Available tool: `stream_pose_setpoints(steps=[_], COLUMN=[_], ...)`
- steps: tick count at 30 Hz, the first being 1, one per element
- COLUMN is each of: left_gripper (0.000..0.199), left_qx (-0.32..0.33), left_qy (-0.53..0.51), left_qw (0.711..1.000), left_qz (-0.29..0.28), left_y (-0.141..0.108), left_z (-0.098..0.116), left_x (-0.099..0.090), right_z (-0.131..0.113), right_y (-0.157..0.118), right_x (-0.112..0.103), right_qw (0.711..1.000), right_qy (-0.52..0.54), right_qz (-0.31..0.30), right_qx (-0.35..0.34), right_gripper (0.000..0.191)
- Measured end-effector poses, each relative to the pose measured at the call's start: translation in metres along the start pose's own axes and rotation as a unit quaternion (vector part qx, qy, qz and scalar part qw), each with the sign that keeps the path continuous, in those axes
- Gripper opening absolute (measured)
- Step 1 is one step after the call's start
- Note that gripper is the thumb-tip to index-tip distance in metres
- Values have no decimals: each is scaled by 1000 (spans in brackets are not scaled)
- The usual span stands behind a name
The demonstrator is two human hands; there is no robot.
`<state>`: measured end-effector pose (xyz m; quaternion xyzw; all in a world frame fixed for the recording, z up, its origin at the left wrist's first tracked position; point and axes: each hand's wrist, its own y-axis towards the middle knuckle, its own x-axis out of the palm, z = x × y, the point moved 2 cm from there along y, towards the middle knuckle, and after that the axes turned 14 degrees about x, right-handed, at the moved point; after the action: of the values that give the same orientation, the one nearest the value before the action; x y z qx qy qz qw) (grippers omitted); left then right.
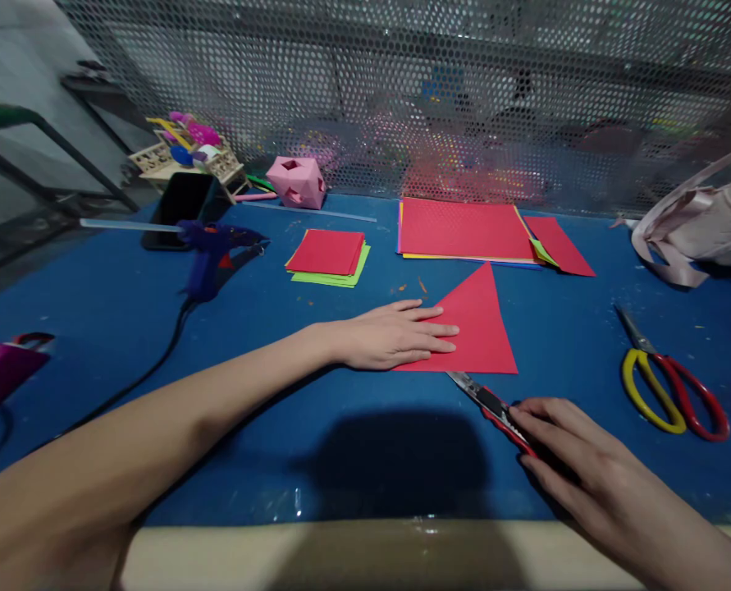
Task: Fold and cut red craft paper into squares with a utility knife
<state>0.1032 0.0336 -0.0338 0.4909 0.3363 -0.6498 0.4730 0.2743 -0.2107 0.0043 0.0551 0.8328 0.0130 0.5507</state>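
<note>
My left hand [395,335] lies flat, fingers spread, on a red paper triangle [479,328] in the middle of the blue table. The palm hides the triangle's left part. In my right hand [580,451] is a utility knife [494,406] with a red and black handle, held between thumb and fingers. Its blade is out, and the tip meets or nearly meets the triangle's lower edge, just right of my left hand. Whether the blade touches the paper I cannot tell.
Scissors [664,377] with yellow and red handles lie at right. Behind are a coloured square paper stack [328,253], larger red sheets [463,228] and a pink folded paper ball [297,182]. A blue glue gun [208,254], its cord and a phone [180,205] are at left. Perforated metal panel stands behind.
</note>
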Motion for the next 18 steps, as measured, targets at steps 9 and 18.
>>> stream_pose_setpoints(steps=[9, 18], left_gripper=[44, 44], left_qx=[-2, 2], left_qy=[-2, 0], left_qw=[1000, 1000], left_qz=[0, 9], left_y=[1, 1], left_z=[1, 0], left_x=[-1, 0], right_z=[-5, -6], right_y=[7, 8], right_x=[0, 0], right_qw=[1000, 1000], right_qy=[-9, -9], right_qz=[2, 0], right_qx=[-19, -27], right_gripper=[33, 34])
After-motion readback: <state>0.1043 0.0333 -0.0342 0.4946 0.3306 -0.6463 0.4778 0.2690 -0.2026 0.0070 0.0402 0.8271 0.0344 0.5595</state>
